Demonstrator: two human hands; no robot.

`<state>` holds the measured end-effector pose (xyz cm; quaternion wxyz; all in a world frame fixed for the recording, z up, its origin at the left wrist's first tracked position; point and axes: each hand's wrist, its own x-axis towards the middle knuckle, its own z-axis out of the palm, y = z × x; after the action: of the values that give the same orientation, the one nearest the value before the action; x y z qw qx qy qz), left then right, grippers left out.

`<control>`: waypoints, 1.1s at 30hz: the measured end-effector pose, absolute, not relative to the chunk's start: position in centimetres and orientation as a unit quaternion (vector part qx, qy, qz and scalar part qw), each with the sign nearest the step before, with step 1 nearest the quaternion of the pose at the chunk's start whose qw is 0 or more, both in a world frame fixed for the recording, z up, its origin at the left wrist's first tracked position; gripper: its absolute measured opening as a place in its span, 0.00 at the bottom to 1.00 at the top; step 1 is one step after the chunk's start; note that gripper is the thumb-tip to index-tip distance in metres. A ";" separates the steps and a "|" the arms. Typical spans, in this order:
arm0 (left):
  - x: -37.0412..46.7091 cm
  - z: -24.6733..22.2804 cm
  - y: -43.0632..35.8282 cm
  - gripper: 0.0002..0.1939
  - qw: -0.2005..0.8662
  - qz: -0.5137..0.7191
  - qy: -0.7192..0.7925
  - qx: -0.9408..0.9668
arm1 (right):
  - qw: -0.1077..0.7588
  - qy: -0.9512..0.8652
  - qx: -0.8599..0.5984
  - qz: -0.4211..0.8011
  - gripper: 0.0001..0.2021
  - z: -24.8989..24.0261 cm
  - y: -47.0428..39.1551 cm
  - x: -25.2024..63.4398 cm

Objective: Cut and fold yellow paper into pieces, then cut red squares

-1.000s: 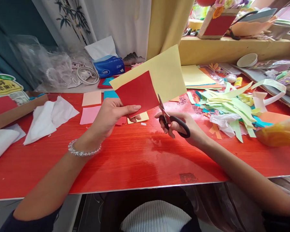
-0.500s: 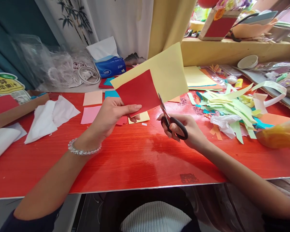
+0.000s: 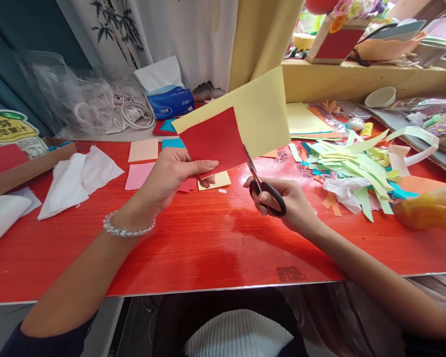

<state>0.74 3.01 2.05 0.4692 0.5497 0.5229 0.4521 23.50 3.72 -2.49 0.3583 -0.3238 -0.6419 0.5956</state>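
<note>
My left hand (image 3: 182, 176) pinches a red paper square (image 3: 215, 141) laid over a larger yellow paper sheet (image 3: 265, 114), thumb on top and fingers behind. Both papers are held up above the table, tilted. In my right hand (image 3: 282, 198) are black-handled scissors (image 3: 258, 183), fingers in the loops. The blades sit at the lower right side of the red square, where its edge meets the yellow sheet. How far the blades cut into the yellow paper is hard to tell. Beneath the left hand, a small yellow square (image 3: 219, 181) and a pink square (image 3: 139, 176) lie on the table.
The red table (image 3: 193, 248) carries a heap of paper strips (image 3: 357, 168) on the right. Stacked coloured sheets (image 3: 306, 119) lie behind. A blue tissue pack (image 3: 171, 101) stands at the back, with crumpled white tissue (image 3: 78, 178) and a cardboard box (image 3: 33, 166) at left.
The papers have tilted slightly, the yellow sheet's right end shifting a little right. The scissors' handles have moved closer together, and my right hand has turned slightly.
</note>
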 end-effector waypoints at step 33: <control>1.4 1.2 3.3 0.11 0.527 0.440 0.479 0.546 | 0.385 -0.613 -0.346 0.597 0.10 -2.9 3.4 23.2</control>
<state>1.41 3.30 1.20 0.5275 0.5465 0.4792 0.4399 23.20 3.42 -2.92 0.3850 -0.3457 -0.6128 0.5973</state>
